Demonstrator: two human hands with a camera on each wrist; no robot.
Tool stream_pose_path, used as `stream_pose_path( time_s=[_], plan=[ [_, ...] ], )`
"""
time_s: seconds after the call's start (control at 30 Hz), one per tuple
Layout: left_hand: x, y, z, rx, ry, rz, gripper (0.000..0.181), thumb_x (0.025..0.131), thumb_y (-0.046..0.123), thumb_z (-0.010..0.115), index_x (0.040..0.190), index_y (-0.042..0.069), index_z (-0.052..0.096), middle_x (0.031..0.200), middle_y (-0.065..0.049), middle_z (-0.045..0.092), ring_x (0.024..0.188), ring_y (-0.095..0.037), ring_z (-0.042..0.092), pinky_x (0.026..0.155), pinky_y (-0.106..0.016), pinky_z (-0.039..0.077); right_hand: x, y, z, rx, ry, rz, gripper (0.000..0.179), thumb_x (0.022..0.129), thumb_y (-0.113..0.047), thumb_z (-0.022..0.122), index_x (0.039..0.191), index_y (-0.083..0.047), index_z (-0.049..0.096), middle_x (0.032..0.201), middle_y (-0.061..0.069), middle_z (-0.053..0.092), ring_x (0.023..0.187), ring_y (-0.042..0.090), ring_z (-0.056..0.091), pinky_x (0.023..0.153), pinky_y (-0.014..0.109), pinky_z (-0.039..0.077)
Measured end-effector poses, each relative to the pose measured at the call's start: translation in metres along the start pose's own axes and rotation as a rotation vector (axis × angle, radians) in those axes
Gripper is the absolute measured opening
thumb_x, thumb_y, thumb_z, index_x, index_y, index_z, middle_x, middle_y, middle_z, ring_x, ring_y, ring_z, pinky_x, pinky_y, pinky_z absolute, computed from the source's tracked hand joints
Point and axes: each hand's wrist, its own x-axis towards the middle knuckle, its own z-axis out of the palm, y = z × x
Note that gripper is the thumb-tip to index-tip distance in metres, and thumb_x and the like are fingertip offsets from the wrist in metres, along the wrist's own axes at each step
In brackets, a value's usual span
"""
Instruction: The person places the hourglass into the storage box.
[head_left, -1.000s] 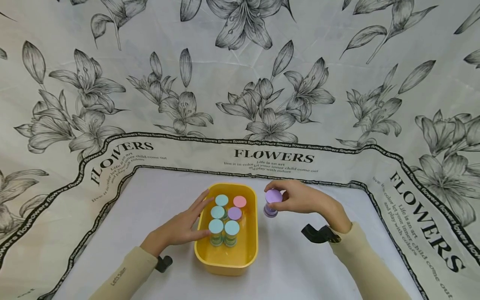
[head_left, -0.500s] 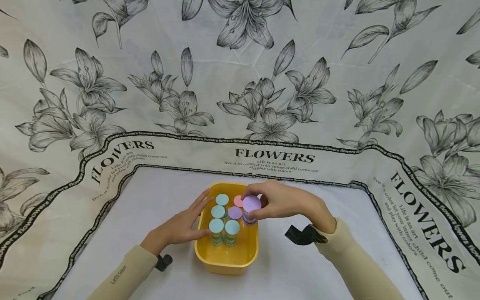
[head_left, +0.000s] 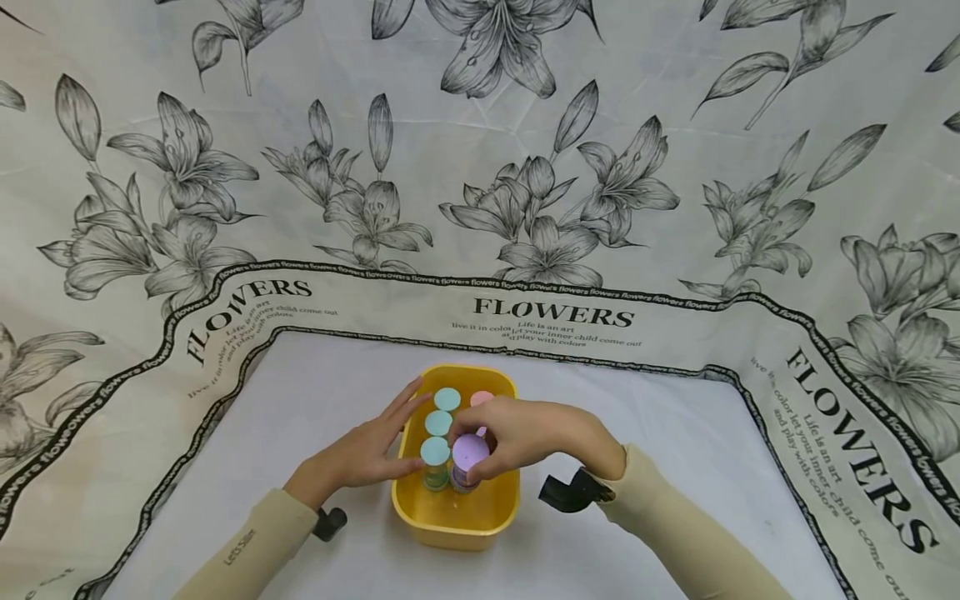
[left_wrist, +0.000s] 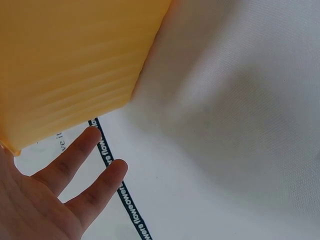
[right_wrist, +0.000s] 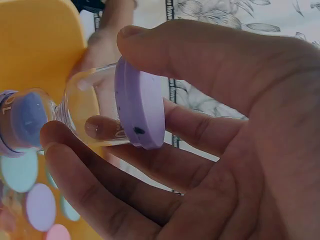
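Note:
My right hand (head_left: 525,433) grips a sand timer (head_left: 470,452) with purple caps over the yellow tub (head_left: 450,540). In the right wrist view its clear glass narrows at the middle, and bluish-purple sand (right_wrist: 34,120) fills the far bulb. Thumb and fingers close round the near purple cap (right_wrist: 142,110). My left hand (head_left: 360,450) rests at the tub's left rim with its fingers spread. Straight fingers (left_wrist: 75,155) show beside the tub's outer wall in the left wrist view. Teal-capped timers (head_left: 435,452) stand inside, and a pink cap (head_left: 482,398) shows partly behind the right hand.
A white cloth (head_left: 322,533) covers the table under the tub. Behind it hangs a flower-printed cloth (head_left: 555,250). Black bands sit at both wrists, the right one (head_left: 573,490) just outside the tub's right side.
My right hand has carried the purple timer left and nearer from beside the tub to above its front part, where it covers the front right teal cap. My left hand keeps its place.

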Motion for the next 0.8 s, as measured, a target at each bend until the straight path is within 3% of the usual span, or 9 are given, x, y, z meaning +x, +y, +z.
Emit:
stream_pose_path(
  time_s=[0.43, 0.8],
  plan=[
    [0.0, 0.001, -0.001, 0.01, 0.005, 0.013, 0.09, 0.094, 0.054, 0.064, 0.166, 0.027, 0.018, 0.175, 0.009, -0.005, 0.13, -0.035, 0.061, 0.094, -0.056, 0.058, 0.017, 0.006, 0.022, -0.05, -0.08, 0.017, 0.032, 0.087, -0.025, 0.083, 0.116, -0.017, 0.071, 0.104, -0.013, 0.067, 0.091, 0.0, 0.059, 0.082, 0.015, 0.054],
    [-0.001, 0.003, -0.001, 0.007, 0.014, 0.024, 0.09, 0.094, 0.056, 0.063, 0.166, 0.024, 0.02, 0.175, 0.005, -0.003, 0.13, -0.034, 0.061, 0.095, -0.055, 0.058, 0.035, 0.025, 0.047, -0.066, -0.147, 0.035, 0.029, 0.088, -0.022, 0.083, 0.113, -0.016, 0.071, 0.101, -0.013, 0.067, 0.087, -0.001, 0.059, 0.082, 0.013, 0.052]
  ],
)
